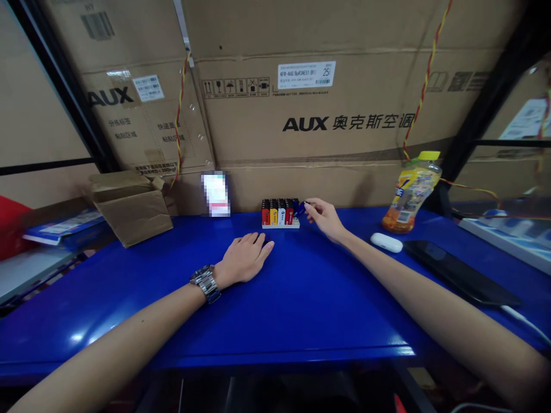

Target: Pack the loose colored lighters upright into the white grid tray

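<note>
A white tray (275, 226) stands on the blue table with rows of upright lighters (274, 215) in red, yellow and white, all dark-topped. At the tray's right end my right hand (325, 217) pinches a dark blue lighter (301, 210), tilted between thumb and fingers. Whether that lighter touches the tray, I cannot tell. My left hand (245, 257) rests palm down on the table in front of the tray, fingers stretched out and holding nothing visible. A metal watch is on the left wrist.
Large cardboard boxes (365, 160) wall off the back. Left of the tray are a phone with a lit screen (216, 194) and an open carton (133, 209). To the right stand a drink bottle (408, 195), a white earbud case (386, 242) and a black device (460, 272) with a cable.
</note>
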